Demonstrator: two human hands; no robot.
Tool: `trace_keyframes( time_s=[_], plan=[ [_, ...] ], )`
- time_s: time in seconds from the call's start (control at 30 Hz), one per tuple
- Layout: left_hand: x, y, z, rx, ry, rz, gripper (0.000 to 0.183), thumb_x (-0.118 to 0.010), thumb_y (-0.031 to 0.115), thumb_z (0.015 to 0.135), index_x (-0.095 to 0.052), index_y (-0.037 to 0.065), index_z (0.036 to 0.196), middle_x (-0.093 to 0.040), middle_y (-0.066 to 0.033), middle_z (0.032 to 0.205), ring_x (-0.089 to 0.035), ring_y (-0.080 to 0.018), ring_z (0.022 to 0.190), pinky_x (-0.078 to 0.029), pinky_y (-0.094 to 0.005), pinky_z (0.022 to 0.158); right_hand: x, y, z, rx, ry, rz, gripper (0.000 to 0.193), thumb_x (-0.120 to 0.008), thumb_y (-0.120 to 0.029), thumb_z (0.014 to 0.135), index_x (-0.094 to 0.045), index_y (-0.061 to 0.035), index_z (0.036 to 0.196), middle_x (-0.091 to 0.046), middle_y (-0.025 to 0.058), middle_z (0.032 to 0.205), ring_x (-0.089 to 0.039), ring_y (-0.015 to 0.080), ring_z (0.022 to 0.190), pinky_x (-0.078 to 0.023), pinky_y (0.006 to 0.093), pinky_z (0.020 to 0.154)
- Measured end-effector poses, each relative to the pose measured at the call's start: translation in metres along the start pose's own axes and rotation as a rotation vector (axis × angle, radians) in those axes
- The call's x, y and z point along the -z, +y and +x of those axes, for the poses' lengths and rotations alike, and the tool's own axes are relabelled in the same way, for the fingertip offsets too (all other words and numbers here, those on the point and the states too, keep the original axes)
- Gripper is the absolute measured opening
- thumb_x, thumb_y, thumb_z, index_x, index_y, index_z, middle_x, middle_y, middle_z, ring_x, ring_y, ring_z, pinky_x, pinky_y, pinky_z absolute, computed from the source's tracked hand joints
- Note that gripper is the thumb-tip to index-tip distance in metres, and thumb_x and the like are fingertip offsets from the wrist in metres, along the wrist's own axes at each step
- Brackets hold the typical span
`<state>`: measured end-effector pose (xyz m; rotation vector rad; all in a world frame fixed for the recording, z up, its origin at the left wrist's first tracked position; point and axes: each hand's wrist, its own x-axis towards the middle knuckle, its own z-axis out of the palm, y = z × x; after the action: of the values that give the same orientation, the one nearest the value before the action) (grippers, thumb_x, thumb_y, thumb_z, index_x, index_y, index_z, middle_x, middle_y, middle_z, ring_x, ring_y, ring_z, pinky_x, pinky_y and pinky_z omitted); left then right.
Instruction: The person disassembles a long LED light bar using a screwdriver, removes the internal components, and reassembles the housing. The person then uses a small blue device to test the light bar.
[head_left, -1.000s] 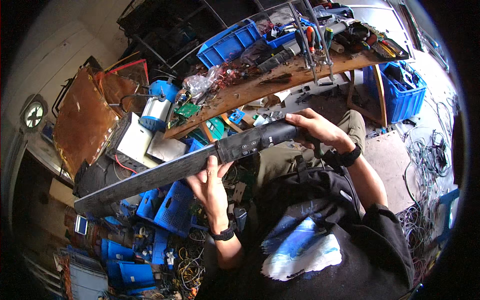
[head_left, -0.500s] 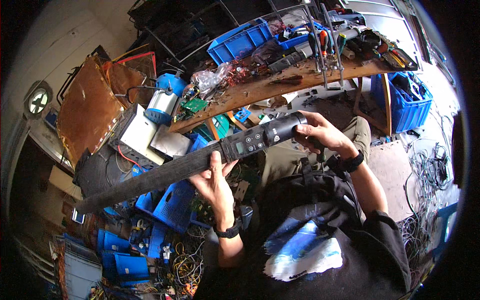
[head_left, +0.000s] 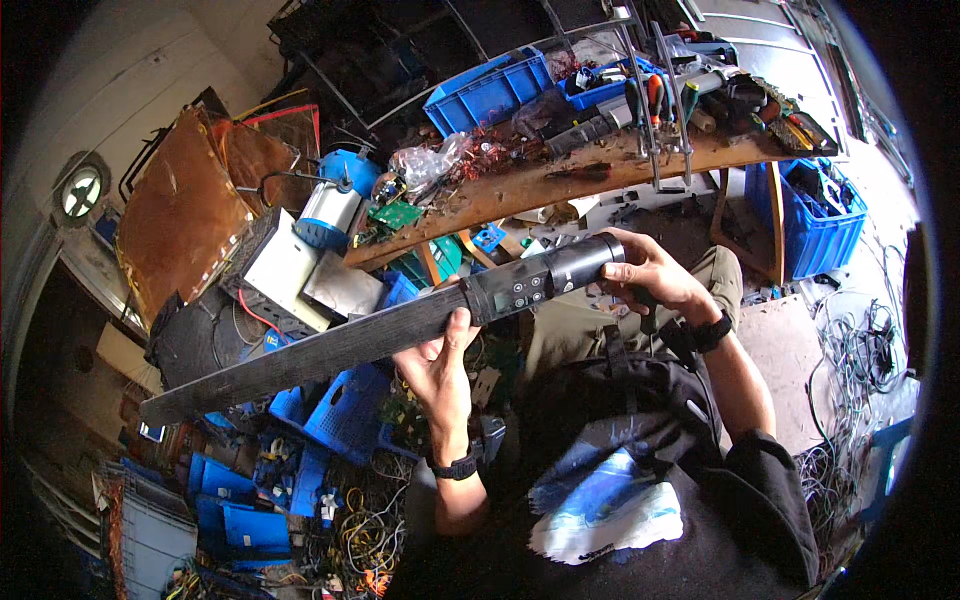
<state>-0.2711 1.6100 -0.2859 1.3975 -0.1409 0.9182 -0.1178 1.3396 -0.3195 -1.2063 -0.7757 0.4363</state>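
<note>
Across the front of me lies a long, flat-sided black wand-like device [head_left: 320, 347], its far end pointing to the lower left. Near its thick round end sits a panel [head_left: 527, 289] with several small buttons and a little display. My left hand [head_left: 440, 370] supports the middle from below, with the thumb pressed along the near side. My right hand [head_left: 660, 275] is wrapped round the cylindrical end. A slim dark thing [head_left: 648, 318] shows below the right palm, too hidden to name.
Beyond stands a wooden bench [head_left: 500, 205] with pliers, screwdrivers [head_left: 655, 95], wire scraps and a blue crate [head_left: 490, 92]. Another blue crate [head_left: 825, 225] is at the right. Blue bins [head_left: 255, 530] and tangled cables [head_left: 365, 530] cover the lower left floor. A white-and-blue machine [head_left: 328, 210] stands left.
The wand has rolled slightly about its length, so its panel catches the light differently. Both hands keep their hold and have shifted a little to the right.
</note>
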Motion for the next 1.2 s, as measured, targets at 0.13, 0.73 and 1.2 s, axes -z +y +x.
trace_keyframes(
  time_s=[0.13, 0.73, 1.2],
  plan=[
    [0.006, -0.005, 0.001, -0.05, -0.085, 0.077, 0.05, -0.078, -0.007, 0.092, -0.054, -0.003, 0.136, -0.064, -0.024, 0.142, -0.066, -0.0263, 0.126, -0.053, -0.039, 0.112, 0.001, -0.004, -0.003, -0.011, 0.004, 0.024, 0.059, -0.084, -0.025, 0.094, -0.056, -0.0029, 0.142, -0.066, 0.0003, 0.084, -0.058, 0.0062, 0.058, -0.042, 0.0226, 0.044],
    [0.011, -0.009, -0.005, -0.102, -0.089, 0.112, 0.095, -0.096, 0.011, 0.081, -0.033, 0.012, 0.152, -0.054, -0.0008, 0.111, -0.06, -0.016, 0.097, -0.055, -0.026, 0.086, 0.014, 0.003, 0.005, 0.19, 0.055, -0.202, 0.067, -0.092, -0.008, 0.084, -0.058, -0.0086, 0.141, -0.068, -0.0032, 0.099, -0.061, 0.0036, 0.078, -0.051, 0.0237, 0.064],
    [0.012, -0.009, 0.002, 0.031, -0.016, -0.105, 0.065, -0.08, 0.007, 0.095, -0.039, 0.012, 0.145, -0.062, -0.0208, 0.139, -0.065, -0.0335, 0.128, -0.063, -0.0484, 0.098, -0.003, -0.021, -0.004, 0.133, -0.002, -0.119, 0.076, -0.088, -0.006, 0.087, -0.051, -0.0064, 0.154, -0.07, -0.0004, 0.101, -0.066, 0.0053, 0.082, -0.055, 0.0217, 0.064]
  ],
)
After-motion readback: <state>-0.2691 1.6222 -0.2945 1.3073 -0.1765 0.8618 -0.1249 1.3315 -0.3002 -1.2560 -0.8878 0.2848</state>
